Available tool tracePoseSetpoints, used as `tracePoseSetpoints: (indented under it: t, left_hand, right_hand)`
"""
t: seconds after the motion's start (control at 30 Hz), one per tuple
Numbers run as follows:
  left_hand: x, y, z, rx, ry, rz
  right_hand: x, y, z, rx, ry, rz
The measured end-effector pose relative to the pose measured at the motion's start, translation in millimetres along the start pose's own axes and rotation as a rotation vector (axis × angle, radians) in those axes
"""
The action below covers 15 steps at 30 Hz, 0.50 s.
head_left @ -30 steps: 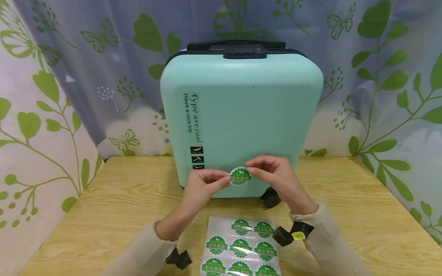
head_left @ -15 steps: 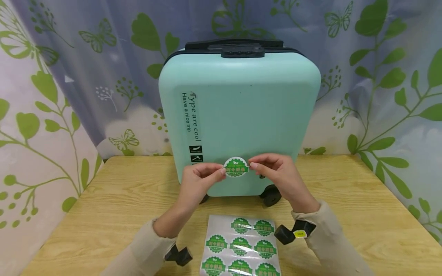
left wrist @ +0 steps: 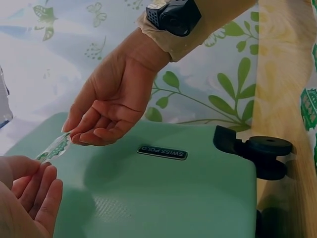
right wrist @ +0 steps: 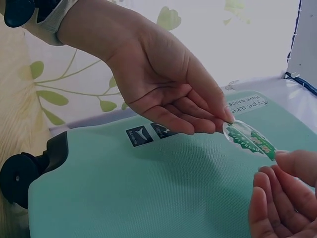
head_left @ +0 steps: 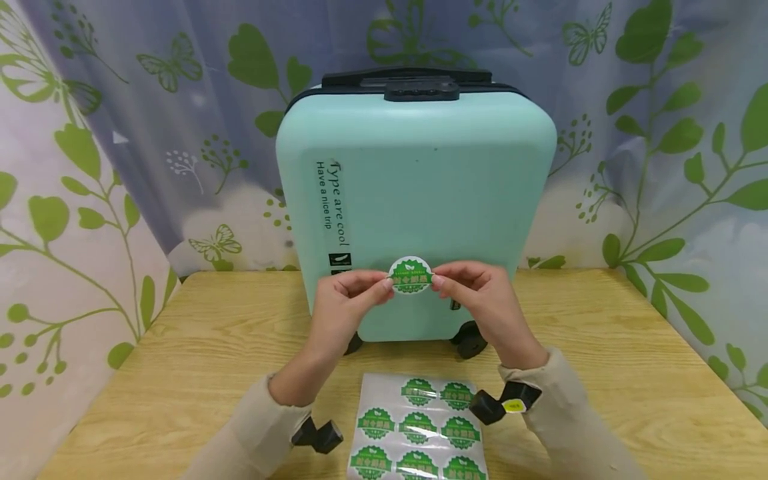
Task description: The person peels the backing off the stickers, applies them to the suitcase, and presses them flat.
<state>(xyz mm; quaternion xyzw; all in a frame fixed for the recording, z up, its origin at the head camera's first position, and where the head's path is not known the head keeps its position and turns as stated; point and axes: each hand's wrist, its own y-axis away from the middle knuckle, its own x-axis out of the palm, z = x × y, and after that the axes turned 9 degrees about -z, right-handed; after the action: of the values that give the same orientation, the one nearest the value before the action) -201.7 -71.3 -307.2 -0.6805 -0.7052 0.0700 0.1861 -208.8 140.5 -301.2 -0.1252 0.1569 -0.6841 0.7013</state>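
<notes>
A round green-and-white sticker [head_left: 411, 275] is stretched between both hands in front of the lower half of a mint-green suitcase [head_left: 420, 193]. My left hand [head_left: 342, 303] pinches its left edge between thumb and forefinger. The right hand [head_left: 480, 300] pinches the opposite edge in the same way. From the left wrist view the sticker [left wrist: 53, 148] appears nearly edge-on, apart from the suitcase shell. In the right wrist view the sticker [right wrist: 249, 140] tilts, with the fingertips right at its two ends.
A sheet of similar green stickers [head_left: 399, 437] lies on the wooden table [head_left: 210, 360], close in front of the suitcase. The suitcase stands upright, black wheels [head_left: 469, 341] at its base. A patterned curtain [head_left: 198, 133] hangs behind it.
Both hands have raised the sticker up along the suitcase front and slightly to the left. Its face has turned more toward the head camera. The sticker sheet stays where it was.
</notes>
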Motion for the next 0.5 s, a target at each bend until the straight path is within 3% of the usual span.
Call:
tracePoseSetpoints:
  t: [0.5]
  left_hand:
    - [4.1,-10.3,-12.9,0.074,-0.031,-0.024]
  right_hand:
    - [7,-4.1,8,-0.089,-0.047,-0.091]
